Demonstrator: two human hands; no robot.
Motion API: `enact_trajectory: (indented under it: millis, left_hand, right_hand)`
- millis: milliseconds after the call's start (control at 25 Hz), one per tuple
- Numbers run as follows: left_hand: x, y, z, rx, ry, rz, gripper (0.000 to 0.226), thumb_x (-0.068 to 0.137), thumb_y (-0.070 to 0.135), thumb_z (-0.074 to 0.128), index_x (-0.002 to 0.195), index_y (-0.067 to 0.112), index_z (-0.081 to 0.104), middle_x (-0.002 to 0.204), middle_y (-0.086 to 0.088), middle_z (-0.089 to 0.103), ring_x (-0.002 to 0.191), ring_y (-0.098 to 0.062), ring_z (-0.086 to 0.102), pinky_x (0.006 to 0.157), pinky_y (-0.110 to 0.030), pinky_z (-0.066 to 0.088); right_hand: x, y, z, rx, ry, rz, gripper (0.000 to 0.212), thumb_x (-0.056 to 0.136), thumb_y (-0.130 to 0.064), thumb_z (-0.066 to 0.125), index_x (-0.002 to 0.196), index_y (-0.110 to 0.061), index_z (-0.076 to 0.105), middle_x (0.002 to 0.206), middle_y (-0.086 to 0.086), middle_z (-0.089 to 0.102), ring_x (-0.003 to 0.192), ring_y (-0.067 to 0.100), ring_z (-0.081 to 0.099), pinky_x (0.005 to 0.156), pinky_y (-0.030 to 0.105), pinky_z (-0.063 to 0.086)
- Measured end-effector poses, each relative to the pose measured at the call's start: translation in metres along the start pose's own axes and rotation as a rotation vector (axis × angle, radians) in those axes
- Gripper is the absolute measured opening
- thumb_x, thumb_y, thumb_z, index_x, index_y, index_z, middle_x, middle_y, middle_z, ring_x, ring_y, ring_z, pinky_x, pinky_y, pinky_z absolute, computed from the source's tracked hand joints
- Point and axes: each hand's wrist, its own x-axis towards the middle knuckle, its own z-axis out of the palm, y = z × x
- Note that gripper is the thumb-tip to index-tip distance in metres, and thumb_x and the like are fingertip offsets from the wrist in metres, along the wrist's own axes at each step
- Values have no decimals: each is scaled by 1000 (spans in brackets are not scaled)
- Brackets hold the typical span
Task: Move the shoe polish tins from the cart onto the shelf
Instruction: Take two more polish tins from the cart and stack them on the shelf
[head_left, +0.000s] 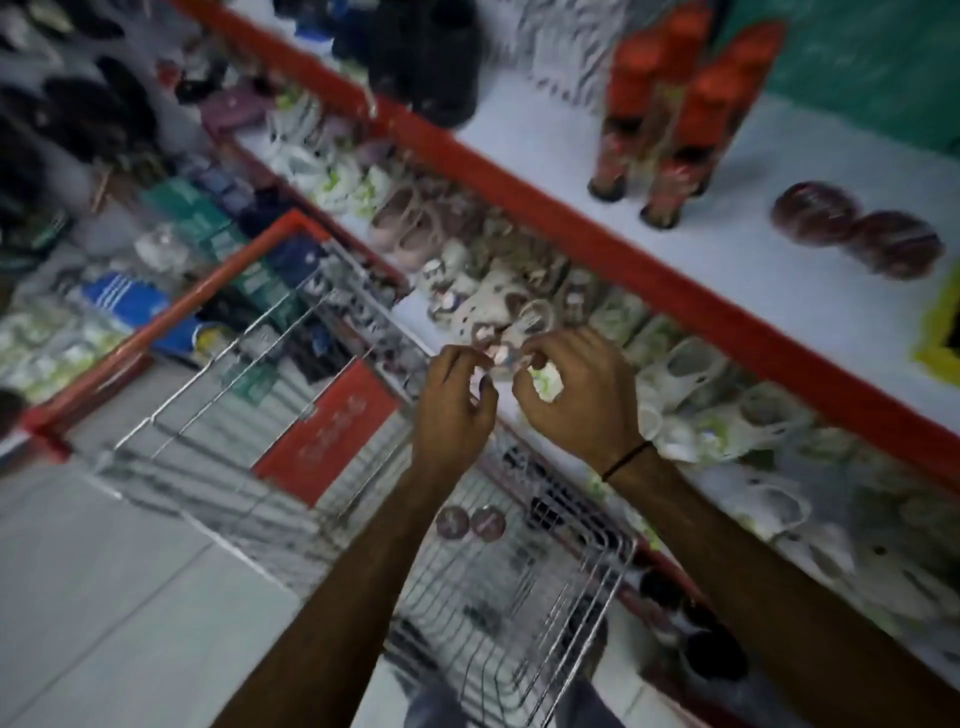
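White shelf (727, 218) with red edge, running diagonally across the top. Wire cart (291, 457) beside it, red-rimmed. Three orange spray cans (675, 114) upright on the shelf; two tins (857, 228) lying near them to the right. Two more tins (470, 522) touching in the cart. Left hand (452, 410) and right hand (576, 400) raised together above the cart, fingers (524, 353) curled, pinching something small and blurred.

Pale tiled floor (104, 597); green wall (857, 57) behind; red-edged racks stocked with small shoes (405, 223); picture blurred.
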Motion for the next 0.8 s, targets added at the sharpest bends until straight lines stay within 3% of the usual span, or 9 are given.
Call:
enact_trajectory:
  millis: [120, 240, 320, 440, 560, 640, 800]
  left_hand:
    - [-56, -99, 24, 134, -193, -230, 28, 87, -1, 62, 114, 0, 66, 118, -18, 63, 111, -36, 61, 91, -43, 53]
    - [-109, -188, 69, 223, -456, -499, 46, 89, 7, 63, 135, 4, 56, 137, -16, 53, 126, -37, 54, 99, -48, 53]
    - [-137, -230, 98, 274, -654, -620, 66, 89, 16, 69, 149, 10, 41, 151, -17, 42, 133, -40, 48, 103, -53, 51]
    - [-164, -275, 147, 376, -864, -581, 86, 86, 19, 72, 157, 27, 25, 163, -13, 25, 141, -42, 39, 104, -57, 50]
    - [-182, -279, 178, 511, -895, -393, 76, 83, 7, 71, 148, 25, 35, 156, -13, 30, 133, -44, 43, 95, -58, 54]
    - [-192, -272, 181, 553, -888, -426, 71, 82, 3, 70, 143, 24, 39, 153, -15, 34, 131, -45, 43, 96, -60, 53]
    - [-212, -254, 160, 563, -952, -602, 80, 79, 22, 80, 145, 24, 35, 149, -15, 37, 129, -44, 46, 95, -56, 54]
  right_hand:
    - [-58, 3, 95, 45, -324, 84, 26, 87, -26, 63, 106, -11, 73, 98, 10, 74, 94, 33, 67, 77, 40, 56]
    - [-122, 35, 191, -38, -832, 256, 53, 86, -26, 67, 137, -13, 61, 130, 13, 68, 120, 35, 62, 97, 44, 53]
    - [-162, 59, 236, -119, -1048, 304, 68, 87, -30, 67, 151, -18, 47, 147, 9, 56, 135, 32, 52, 109, 44, 45]
    - [-210, 89, 293, -226, -1178, 280, 72, 86, -30, 69, 152, -27, 42, 154, 4, 46, 141, 29, 44, 114, 45, 40]
    - [-235, 99, 302, -290, -1199, 258, 53, 85, -32, 68, 136, -29, 53, 136, 4, 54, 129, 32, 52, 106, 50, 45]
    - [-248, 97, 293, -302, -1172, 323, 45, 92, -43, 60, 131, -23, 53, 132, 6, 55, 127, 34, 52, 98, 51, 49]
    - [-269, 75, 272, -238, -1267, 490, 70, 89, -34, 69, 147, -12, 36, 145, 13, 47, 127, 37, 53, 96, 49, 51]
